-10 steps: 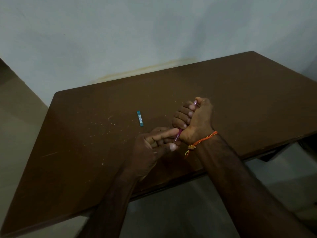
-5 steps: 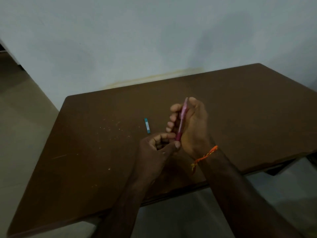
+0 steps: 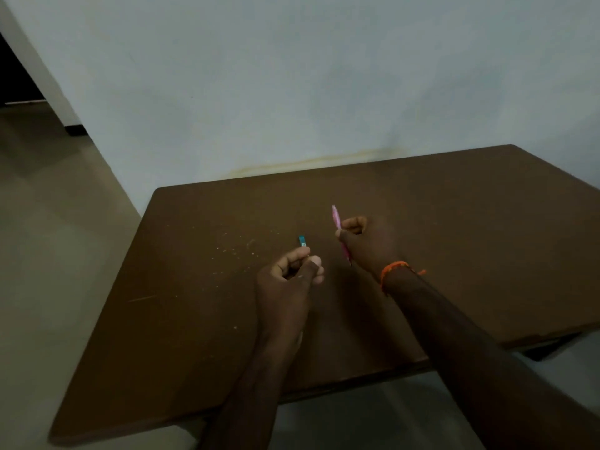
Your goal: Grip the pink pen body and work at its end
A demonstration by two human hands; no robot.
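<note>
My right hand grips a slim pink pen in its curled fingers; the pen stands nearly upright and one end sticks out above the fist. An orange thread band circles that wrist. My left hand hovers to the left, fingers curled and thumb laid across them. Its forefinger tip reaches the near end of a small teal piece lying on the brown table. Whether the fingers pinch that piece is hidden.
Pale crumbs are scattered on the tabletop left of the teal piece. The table's far edge meets a light wall. Beige floor lies to the left and in front, with a dark doorway at the upper left.
My hands have come apart. The left hand let go of the pen's lower end and moved left to the teal piece. The right hand kept the pen and shifted right.
</note>
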